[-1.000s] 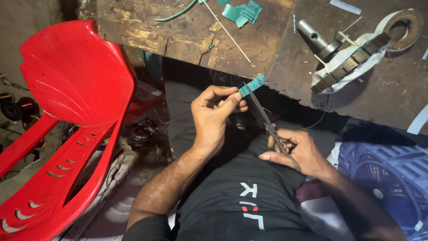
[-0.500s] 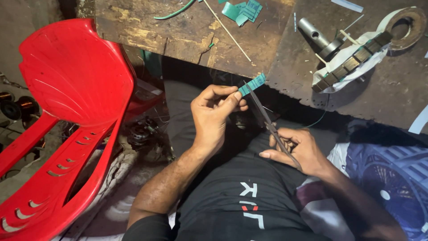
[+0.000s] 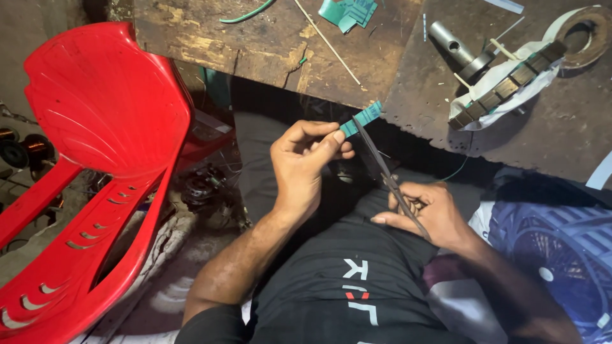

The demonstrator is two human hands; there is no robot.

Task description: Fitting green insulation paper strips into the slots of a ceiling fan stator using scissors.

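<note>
- The left hand (image 3: pixel 305 159), at the centre of the frame, has its thumb and fingertips pinched shut on one end of a narrow green strip (image 3: pixel 362 118); the strip sticks out up and to the right, toward the bench edge.
- The right hand (image 3: pixel 426 213), right of centre and lower, is curled closed around the handles of dark scissors (image 3: pixel 382 169). The blades run up and to the left, their tips at the green strip just beside the left fingertips; how far the blades gape cannot be told.
- Both hands sit over the person's lap, below a worn wooden workbench (image 3: pixel 255 44) across the top of the frame.
- On the bench, upper right, a curved laminated metal piece (image 3: pixel 507 86) lies on white paper, with a grey metal cylinder (image 3: pixel 449 41) just beside it and a tape roll (image 3: pixel 583 35) at the corner.
- More green scraps (image 3: pixel 347 11) lie at the top centre.
- A red plastic chair (image 3: pixel 108 140) fills the left side.
- A blue fan grille (image 3: pixel 548 255) sits at lower right.
- No container with contents shows.
</note>
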